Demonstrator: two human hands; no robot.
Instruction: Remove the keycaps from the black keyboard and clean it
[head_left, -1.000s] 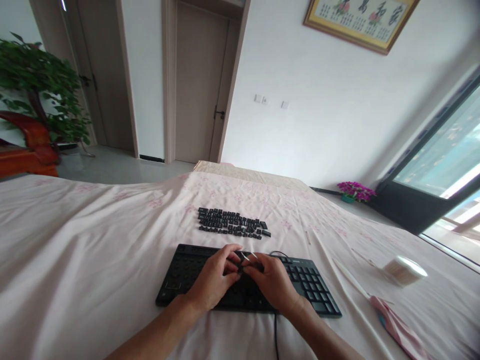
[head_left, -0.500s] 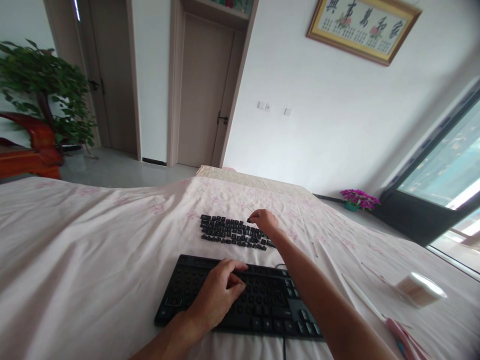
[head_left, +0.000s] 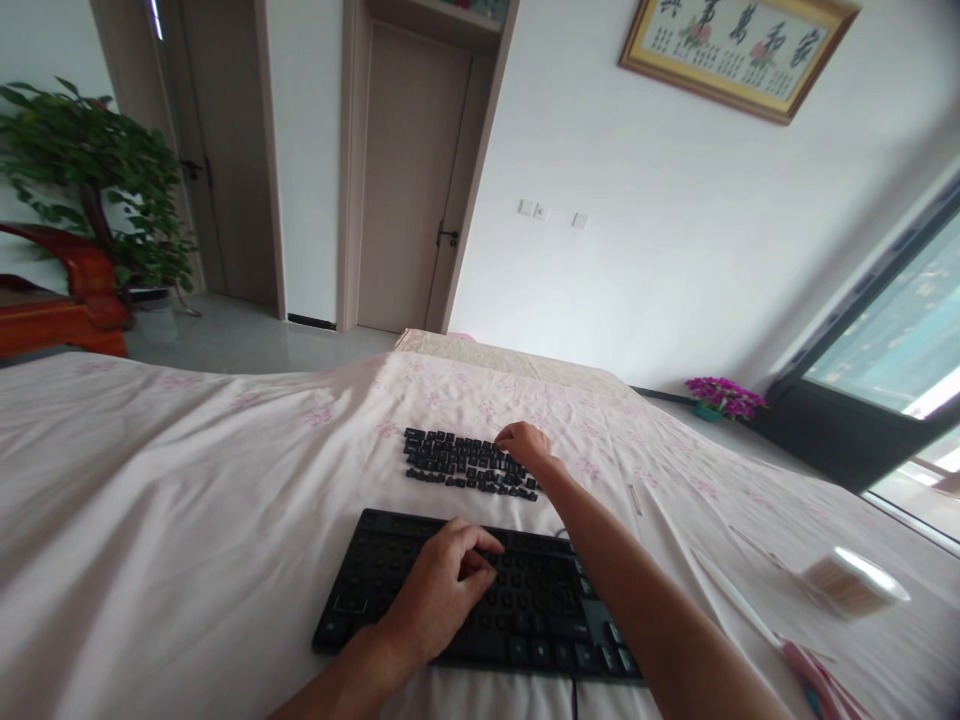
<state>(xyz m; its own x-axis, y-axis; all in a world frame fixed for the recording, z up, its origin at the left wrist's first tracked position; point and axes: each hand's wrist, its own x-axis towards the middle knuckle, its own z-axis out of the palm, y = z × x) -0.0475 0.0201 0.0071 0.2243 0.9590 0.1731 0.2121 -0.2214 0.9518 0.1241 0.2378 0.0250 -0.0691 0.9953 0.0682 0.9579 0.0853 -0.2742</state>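
A black keyboard lies on the pink-flowered cloth in front of me, many of its key positions bare of caps. My left hand rests over its middle, thumb and forefinger apart with nothing visible between them. Beyond the keyboard, loose black keycaps are laid out in rows. At the far right end of these rows is my right hand, its fingertips pinched down on a keycap at the top row. The hand and forearm hide part of the rows and the keyboard's right side.
To the right on the cloth are a clear tub of cotton swabs, several loose swabs, and a pink-handled tool. A cable runs from the keyboard's near edge. Past the bed stand a potted plant and purple flowers.
My right hand has lowered slightly, bringing the keycap from just above the cloth down to the end of the top row. My left hand stays over the keyboard. The view shifts slightly.
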